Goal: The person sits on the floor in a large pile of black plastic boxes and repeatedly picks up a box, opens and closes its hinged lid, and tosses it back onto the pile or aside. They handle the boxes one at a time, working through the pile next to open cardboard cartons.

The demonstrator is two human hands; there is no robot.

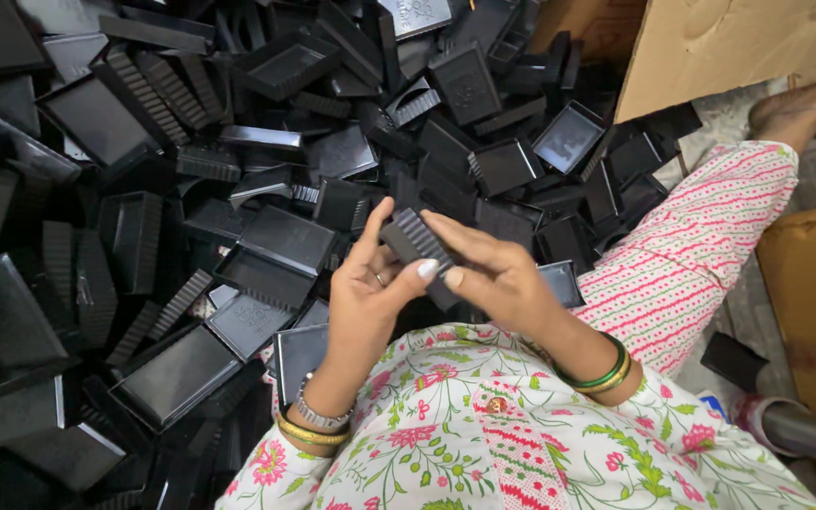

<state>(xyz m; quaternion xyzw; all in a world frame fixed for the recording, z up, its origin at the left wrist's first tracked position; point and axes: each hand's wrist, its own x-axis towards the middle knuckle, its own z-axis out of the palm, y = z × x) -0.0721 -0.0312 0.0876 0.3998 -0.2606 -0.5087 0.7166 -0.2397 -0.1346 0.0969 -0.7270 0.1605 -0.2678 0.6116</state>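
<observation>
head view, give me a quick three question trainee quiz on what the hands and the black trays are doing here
1. True or false: both hands hold the same ribbed black piece.
2. Which wrist carries a silver watch band? A) left hand B) right hand C) neither
3. Fill in: the heap of black trays lies in front of the person, and at the upper right stands a brown ______ box.

Key: 1 true; 2 A; 3 cardboard.
</observation>
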